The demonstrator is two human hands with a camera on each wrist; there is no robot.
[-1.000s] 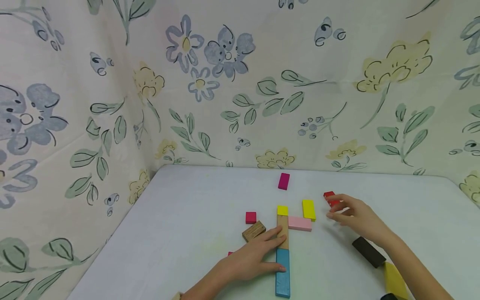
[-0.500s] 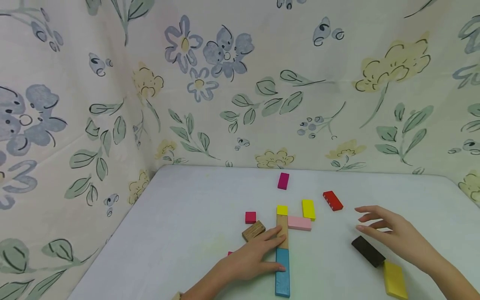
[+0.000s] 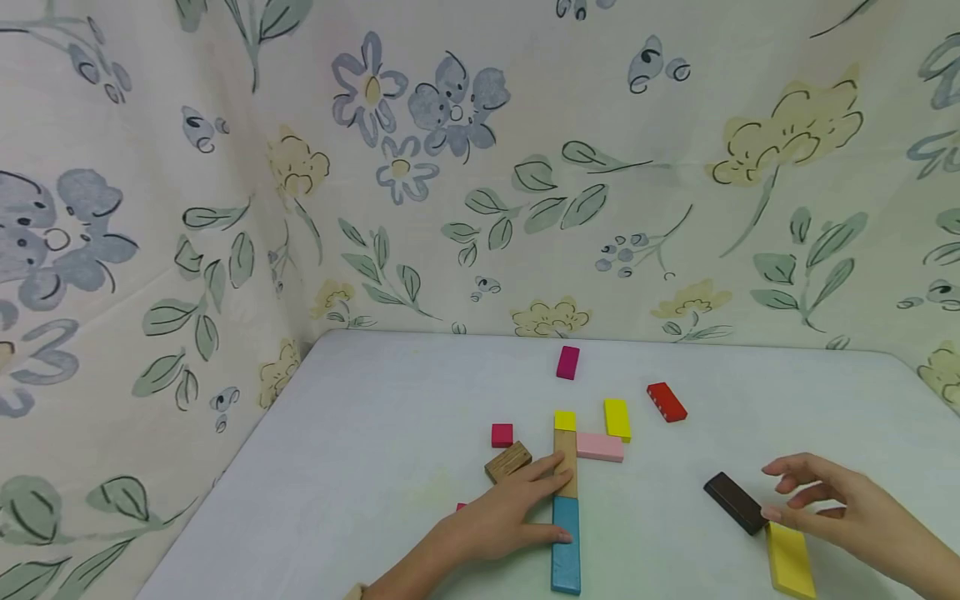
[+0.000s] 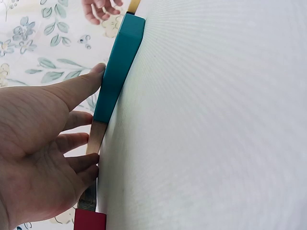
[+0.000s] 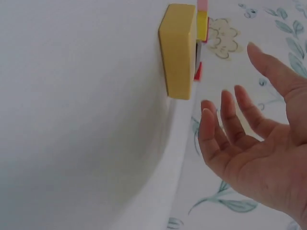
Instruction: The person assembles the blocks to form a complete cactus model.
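In the head view my left hand (image 3: 502, 518) rests on a straight row of blocks, its fingertips on the tan wooden block (image 3: 566, 442) and its thumb on the blue block (image 3: 566, 560). A small yellow block (image 3: 565, 420) caps the row's far end. A pink block (image 3: 602, 447) lies against the row's right side. My right hand (image 3: 843, 504) hovers over the right of the table with nothing in its loosely curved fingers. Below it lie a dark brown block (image 3: 731, 498) and a larger yellow block (image 3: 791, 567), end to end at an angle.
Beside the left hand are a brown wood-grain block (image 3: 507, 462) and a crimson cube (image 3: 502, 435). Farther off lie a magenta block (image 3: 567, 362), a bright yellow block (image 3: 618, 419) and a red block (image 3: 666, 402). A floral cloth (image 3: 480, 250) hangs behind the white table (image 3: 360, 433).
The right hand has drawn back from the red block, toward the near right, and is now above the dark brown and yellow blocks. My left hand stays in place.
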